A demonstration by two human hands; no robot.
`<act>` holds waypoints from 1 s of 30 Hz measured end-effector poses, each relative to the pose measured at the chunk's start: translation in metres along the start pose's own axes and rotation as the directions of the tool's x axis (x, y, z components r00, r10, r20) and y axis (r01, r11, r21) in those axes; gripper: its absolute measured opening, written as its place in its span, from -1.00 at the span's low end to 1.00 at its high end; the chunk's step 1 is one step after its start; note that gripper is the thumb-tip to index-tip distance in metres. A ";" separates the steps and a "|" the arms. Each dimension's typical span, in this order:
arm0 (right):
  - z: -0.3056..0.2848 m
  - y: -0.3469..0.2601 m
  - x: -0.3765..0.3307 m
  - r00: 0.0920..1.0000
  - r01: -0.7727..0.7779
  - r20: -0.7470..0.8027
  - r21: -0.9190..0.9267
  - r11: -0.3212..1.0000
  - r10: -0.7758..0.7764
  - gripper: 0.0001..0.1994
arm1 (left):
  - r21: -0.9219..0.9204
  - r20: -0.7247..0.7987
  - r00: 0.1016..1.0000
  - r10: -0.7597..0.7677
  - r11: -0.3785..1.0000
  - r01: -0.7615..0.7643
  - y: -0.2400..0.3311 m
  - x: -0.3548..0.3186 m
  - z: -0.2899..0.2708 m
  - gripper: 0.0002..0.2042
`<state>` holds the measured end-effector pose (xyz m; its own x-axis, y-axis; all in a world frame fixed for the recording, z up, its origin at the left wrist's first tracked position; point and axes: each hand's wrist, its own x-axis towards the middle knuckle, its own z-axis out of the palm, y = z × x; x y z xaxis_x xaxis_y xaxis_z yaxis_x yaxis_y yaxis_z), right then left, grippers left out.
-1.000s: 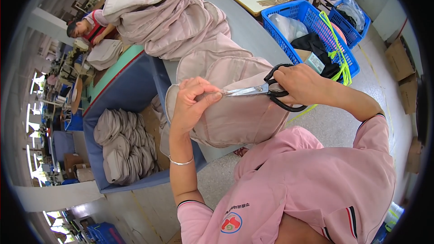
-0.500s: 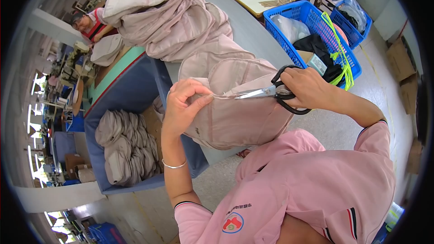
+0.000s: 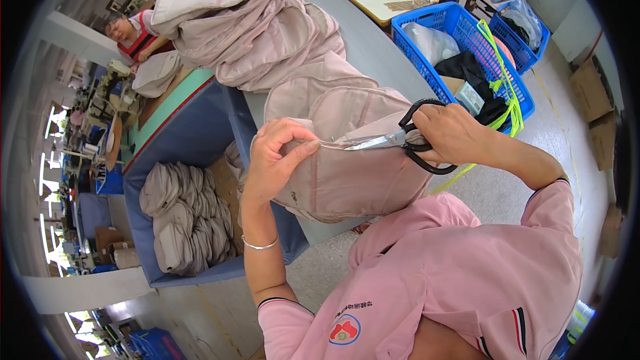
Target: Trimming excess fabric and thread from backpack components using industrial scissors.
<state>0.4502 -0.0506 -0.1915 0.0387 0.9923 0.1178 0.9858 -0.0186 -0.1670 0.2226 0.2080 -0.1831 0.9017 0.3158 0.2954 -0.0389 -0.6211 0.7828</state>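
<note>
A pale pink-beige sewn fabric piece, like a bag panel [image 3: 363,180], lies over the table edge in front of me. My left hand [image 3: 279,157] pinches its seam edge between thumb and fingers. My right hand [image 3: 445,132] grips black-handled scissors [image 3: 381,140], the fingers through the loops. The scissors' metal blades lie along the seam, pointing left toward my left fingertips. Whether the blade tips touch a thread is too small to tell. Beyond, more of the same fabric [image 3: 313,87] lies partly under the piece I hold.
A tall heap of similar fabric pieces [image 3: 247,33] rests on the grey table [image 3: 373,33]. At left, a blue-lined bin [image 3: 220,273] contains stacked pieces [image 3: 190,217]. Blue plastic baskets [image 3: 427,70] with bags and a yellow-green strap stand at right. Another person [image 3: 137,37] sits far left.
The scissor blades have closed somewhat and the handles have drawn nearer together. My left hand still pinches the seam, hardly moved. The far person's head has tilted down.
</note>
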 end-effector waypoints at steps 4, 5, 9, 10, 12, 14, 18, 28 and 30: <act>0.003 0.001 0.000 1.000 -0.014 0.017 -0.001 1.000 0.014 -0.44 | -0.031 0.008 0.999 -0.034 0.999 0.035 -0.003 0.000 0.001 -0.91; 0.003 0.002 0.000 1.000 -0.012 0.012 -0.002 1.000 0.012 -0.44 | -0.032 0.008 0.999 -0.034 0.999 0.035 -0.003 0.000 0.002 -0.91; 0.002 0.002 -0.001 0.998 -0.035 0.048 -0.001 0.999 0.035 -0.47 | -0.073 0.022 0.999 -0.045 0.996 0.046 -0.006 0.002 0.002 -0.91; 0.004 0.004 -0.002 0.998 -0.034 0.048 -0.001 0.999 0.034 -0.47 | -0.087 0.031 0.998 -0.045 0.995 0.048 -0.007 0.002 0.002 -0.92; 0.009 0.008 -0.004 0.999 -0.033 0.013 0.011 0.999 0.032 -0.51 | -0.100 0.025 0.999 -0.048 0.994 0.051 -0.007 0.003 0.004 -0.92; 0.009 0.008 -0.003 0.999 -0.032 -0.005 -0.005 0.999 0.032 -0.53 | -0.115 0.020 0.998 -0.053 0.992 0.055 -0.007 0.003 0.006 -0.91; 0.003 0.001 0.006 0.997 -0.018 -0.079 -0.017 1.000 0.016 -0.51 | -0.138 0.037 0.995 -0.093 0.986 0.098 -0.006 0.005 0.008 -0.94; 0.010 0.003 0.013 0.999 -0.034 -0.003 0.013 0.999 0.034 -0.41 | -0.278 0.057 0.988 -0.145 0.948 0.155 -0.011 0.006 0.014 -0.91; 0.014 0.006 0.013 0.998 0.001 -0.058 0.044 0.999 0.002 -0.43 | -0.289 0.060 0.988 -0.143 0.945 0.155 -0.012 0.006 0.013 -0.92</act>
<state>0.4540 -0.0358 -0.2047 0.0500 0.9834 0.1745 0.9778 -0.0125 -0.2093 0.2340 0.2080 -0.1980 0.9221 0.3581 0.1467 -0.0217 -0.3305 0.9435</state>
